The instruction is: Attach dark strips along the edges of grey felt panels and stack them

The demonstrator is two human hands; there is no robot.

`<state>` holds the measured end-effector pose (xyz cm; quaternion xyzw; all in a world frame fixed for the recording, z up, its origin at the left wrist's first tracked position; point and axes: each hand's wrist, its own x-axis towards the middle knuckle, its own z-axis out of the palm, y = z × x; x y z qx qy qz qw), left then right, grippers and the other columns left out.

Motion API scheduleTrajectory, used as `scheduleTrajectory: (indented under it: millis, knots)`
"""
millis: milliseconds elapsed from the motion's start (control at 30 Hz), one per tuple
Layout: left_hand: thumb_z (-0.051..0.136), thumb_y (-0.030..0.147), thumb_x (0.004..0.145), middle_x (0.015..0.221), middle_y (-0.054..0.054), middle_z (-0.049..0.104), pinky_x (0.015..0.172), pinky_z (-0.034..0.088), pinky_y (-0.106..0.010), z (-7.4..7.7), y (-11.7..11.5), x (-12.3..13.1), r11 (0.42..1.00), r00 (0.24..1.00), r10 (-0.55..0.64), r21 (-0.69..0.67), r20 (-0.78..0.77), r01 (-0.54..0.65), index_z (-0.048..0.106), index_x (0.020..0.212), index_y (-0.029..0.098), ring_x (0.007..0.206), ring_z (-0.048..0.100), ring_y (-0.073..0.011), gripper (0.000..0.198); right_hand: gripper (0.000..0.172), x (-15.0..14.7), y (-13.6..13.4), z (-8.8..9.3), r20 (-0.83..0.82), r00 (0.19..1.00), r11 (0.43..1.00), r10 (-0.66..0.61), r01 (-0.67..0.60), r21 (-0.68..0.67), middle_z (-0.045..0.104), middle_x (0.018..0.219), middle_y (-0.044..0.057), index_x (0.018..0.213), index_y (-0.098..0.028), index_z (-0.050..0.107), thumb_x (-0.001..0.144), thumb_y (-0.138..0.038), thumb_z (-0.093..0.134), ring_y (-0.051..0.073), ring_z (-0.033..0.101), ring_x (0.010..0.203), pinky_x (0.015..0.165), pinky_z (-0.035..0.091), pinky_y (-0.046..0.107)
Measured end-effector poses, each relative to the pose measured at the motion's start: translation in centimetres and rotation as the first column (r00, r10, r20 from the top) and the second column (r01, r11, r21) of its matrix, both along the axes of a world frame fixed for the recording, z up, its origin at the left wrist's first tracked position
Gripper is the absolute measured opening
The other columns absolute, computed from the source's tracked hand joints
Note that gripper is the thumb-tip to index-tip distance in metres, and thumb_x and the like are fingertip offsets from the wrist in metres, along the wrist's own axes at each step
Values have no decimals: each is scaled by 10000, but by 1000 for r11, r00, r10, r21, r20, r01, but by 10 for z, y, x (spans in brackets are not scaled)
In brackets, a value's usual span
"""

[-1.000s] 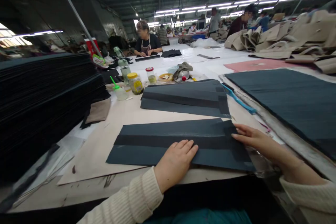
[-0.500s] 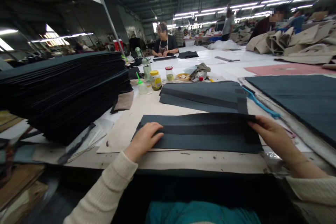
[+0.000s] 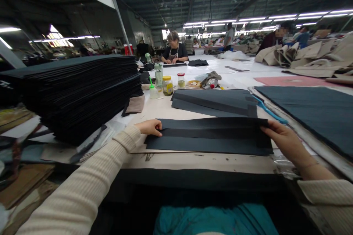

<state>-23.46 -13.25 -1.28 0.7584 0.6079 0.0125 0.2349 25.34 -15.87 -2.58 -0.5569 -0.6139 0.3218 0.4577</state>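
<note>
A long dark blue-grey fabric panel (image 3: 204, 143) with a black strip along it lies in front of me, its far edge slightly raised. My left hand (image 3: 150, 127) pinches the panel's far left corner between thumb and fingers. At the opposite end, my right hand (image 3: 277, 132) grips the far right corner, thumb beneath the edge. Just beyond it rests a second stack of similar panels (image 3: 212, 104), also crossed by a dark strip. Cream paper or board (image 3: 143, 114) shows under the panels.
A tall pile of dark fabric (image 3: 91, 95) stands at left. Further back are a yellow-lidded jar (image 3: 167, 86), a green-tipped bottle (image 3: 153, 91) and a red-lidded jar (image 3: 181, 79). A blue strap-like object (image 3: 268, 109) borders a large fabric stack (image 3: 306, 110). A co-worker (image 3: 174, 49) sits across the table.
My left hand has moved from lying on the panel to its far left corner and closed on it. My right hand keeps its hold. The view has shifted slightly.
</note>
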Motion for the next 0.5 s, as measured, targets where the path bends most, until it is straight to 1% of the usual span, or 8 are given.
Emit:
scheduleTrajectory:
  millis: [100,233,300,400,500]
  knots:
    - [686,423,477,621,40,537,554,354,-216,0,5,-1,999,1000,8,-52,6,-8,546,658,190,623,493,-136,327,247,0,1,-1,-43,999,1000,-8,7,-29,631,867,27,868,-240,597,659,-371,621,201,560,872,814,420,293]
    - [664,401,488,624,46,551,554,358,-216,-2,4,-5,996,998,53,-71,41,-50,539,726,192,610,504,-131,341,267,1,5,-4,-51,999,999,-8,5,-49,633,871,30,898,-238,602,660,-357,624,195,560,866,782,430,270]
    - [638,393,515,599,48,545,544,357,-215,-3,2,-8,995,996,73,-71,60,-69,533,709,190,583,498,-126,300,279,0,6,-5,-43,999,998,1,-4,-56,634,877,36,917,-236,596,669,-361,612,199,561,874,772,434,269]
    - [598,376,560,578,46,524,554,358,-220,-5,-4,-11,996,991,86,-18,99,-84,518,655,187,576,480,-125,226,293,-1,8,-7,-15,1000,998,8,-9,-64,637,872,49,933,-233,585,676,-373,594,216,567,872,759,445,292]
    - [567,360,603,605,38,521,600,361,-234,-6,-13,-12,991,985,85,94,150,-100,508,644,191,619,474,-136,183,307,2,15,-14,12,1000,997,23,-22,-76,641,878,59,961,-236,569,692,-385,574,221,582,869,762,455,299]
